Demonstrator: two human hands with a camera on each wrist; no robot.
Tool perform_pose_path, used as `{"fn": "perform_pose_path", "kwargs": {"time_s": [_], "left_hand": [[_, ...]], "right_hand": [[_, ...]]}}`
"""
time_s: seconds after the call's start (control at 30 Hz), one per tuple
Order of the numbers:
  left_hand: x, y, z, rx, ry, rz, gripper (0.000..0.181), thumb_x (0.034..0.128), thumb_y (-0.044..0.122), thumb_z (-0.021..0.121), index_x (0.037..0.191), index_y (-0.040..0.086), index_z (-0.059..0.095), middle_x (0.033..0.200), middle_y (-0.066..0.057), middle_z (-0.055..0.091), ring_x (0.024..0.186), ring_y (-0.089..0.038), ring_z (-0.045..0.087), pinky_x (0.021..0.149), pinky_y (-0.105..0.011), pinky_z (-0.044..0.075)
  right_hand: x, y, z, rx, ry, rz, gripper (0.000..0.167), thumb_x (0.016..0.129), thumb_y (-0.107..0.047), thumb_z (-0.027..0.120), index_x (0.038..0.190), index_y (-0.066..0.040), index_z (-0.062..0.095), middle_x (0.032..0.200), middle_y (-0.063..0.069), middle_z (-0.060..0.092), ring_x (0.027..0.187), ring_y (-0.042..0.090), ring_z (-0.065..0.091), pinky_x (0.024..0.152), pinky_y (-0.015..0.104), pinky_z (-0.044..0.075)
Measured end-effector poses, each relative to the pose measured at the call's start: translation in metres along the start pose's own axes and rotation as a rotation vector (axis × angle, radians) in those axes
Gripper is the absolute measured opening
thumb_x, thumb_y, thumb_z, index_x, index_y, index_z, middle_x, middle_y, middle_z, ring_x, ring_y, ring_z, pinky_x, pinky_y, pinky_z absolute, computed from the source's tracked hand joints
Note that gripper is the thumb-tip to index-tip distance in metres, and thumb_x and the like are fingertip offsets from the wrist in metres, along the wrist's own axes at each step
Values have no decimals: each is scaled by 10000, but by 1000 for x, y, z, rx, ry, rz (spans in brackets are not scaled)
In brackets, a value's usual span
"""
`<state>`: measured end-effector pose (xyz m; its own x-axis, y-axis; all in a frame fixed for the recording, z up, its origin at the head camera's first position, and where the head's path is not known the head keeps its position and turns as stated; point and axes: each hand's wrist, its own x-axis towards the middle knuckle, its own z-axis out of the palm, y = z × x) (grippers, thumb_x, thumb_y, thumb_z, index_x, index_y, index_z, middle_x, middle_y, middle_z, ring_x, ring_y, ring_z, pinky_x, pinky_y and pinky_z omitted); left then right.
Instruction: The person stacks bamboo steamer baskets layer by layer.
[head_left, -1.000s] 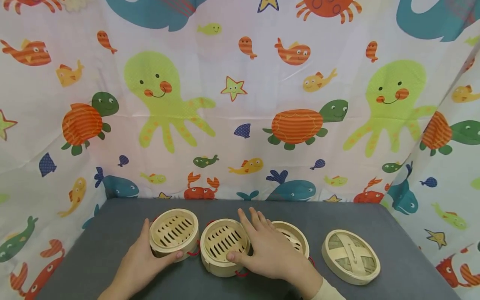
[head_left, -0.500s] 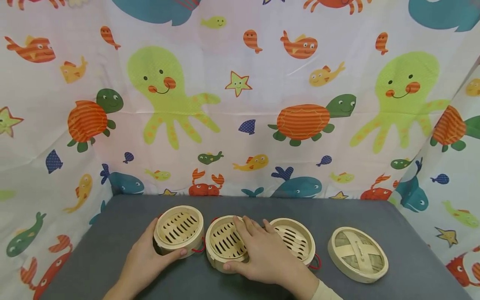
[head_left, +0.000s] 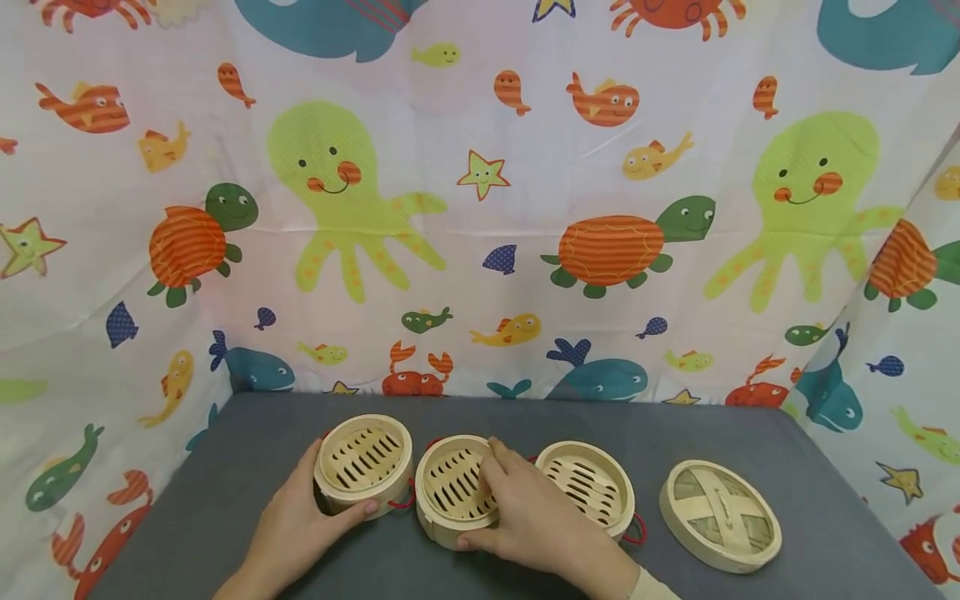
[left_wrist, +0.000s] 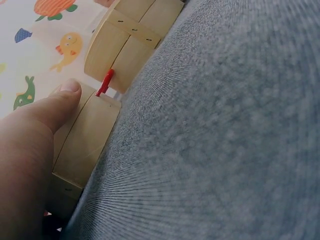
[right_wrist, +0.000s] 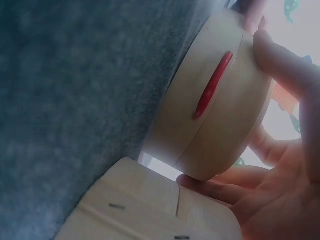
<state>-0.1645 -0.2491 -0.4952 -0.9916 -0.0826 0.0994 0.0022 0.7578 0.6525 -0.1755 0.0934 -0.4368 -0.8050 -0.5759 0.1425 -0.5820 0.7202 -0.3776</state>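
Three small round bamboo steamer baskets with slotted bases stand in a row in the head view. My left hand (head_left: 288, 525) holds the left steamer basket (head_left: 365, 457), its thumb on the near wall and the fingers mostly hidden behind the far side. Around the middle steamer basket (head_left: 453, 487) my right hand (head_left: 536, 517) curls its fingers over the right side, the thumb against the near wall. That grip shows from the side in the right wrist view, where a red loop (right_wrist: 212, 85) crosses the wall. The right steamer basket (head_left: 585, 483) lies partly behind the right hand.
A woven bamboo lid (head_left: 720, 517) with a cross band and small handle lies at the far right. All of it rests on a grey cloth-covered table (head_left: 420, 575). A white curtain (head_left: 480, 250) printed with sea animals hangs behind and at the sides.
The right hand's fingers were spread over the gap between the middle and right baskets; they have drawn in and curled onto the middle one. The left hand keeps its grip. The view shifted slightly.
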Motion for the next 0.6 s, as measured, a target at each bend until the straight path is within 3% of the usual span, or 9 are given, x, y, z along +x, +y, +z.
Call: {"fn": "perform_pose_path", "kwargs": {"time_s": [0.13,0.2,0.43,0.6], "left_hand": [[2,2,1,16,1,-4,1477,696,926,783,1741,64,195,1679,-267,413,1458,-519,494,1056,-744,460],[2,2,2,22,7,1,1476,696,930,779,1737,54,205,1674,-274,419,1446,-523,506,1051,-741,465],[-1,-4,6,20,29,25,1447,709,920,779,1730,55,229,1659,-260,449,1421,-512,540,1027,-736,483],[-1,-3,3,14,47,20,1482,722,889,808,1743,44,144,1644,-301,448,1406,-546,539,1011,-745,488]], "right_hand": [[-1,1,0,26,36,-7,555,807,-620,938,837,-236,538,1582,367,478,1415,462,568,840,412,544],[-1,1,1,34,43,-5,561,800,-613,944,801,-239,526,1580,370,478,1414,464,569,822,396,525],[-2,3,4,49,54,-11,578,805,-635,927,784,-240,505,1551,359,519,1408,486,567,838,423,508],[0,1,3,52,112,-31,559,827,-604,931,800,-258,492,1527,349,551,1412,499,557,991,547,563]]}}
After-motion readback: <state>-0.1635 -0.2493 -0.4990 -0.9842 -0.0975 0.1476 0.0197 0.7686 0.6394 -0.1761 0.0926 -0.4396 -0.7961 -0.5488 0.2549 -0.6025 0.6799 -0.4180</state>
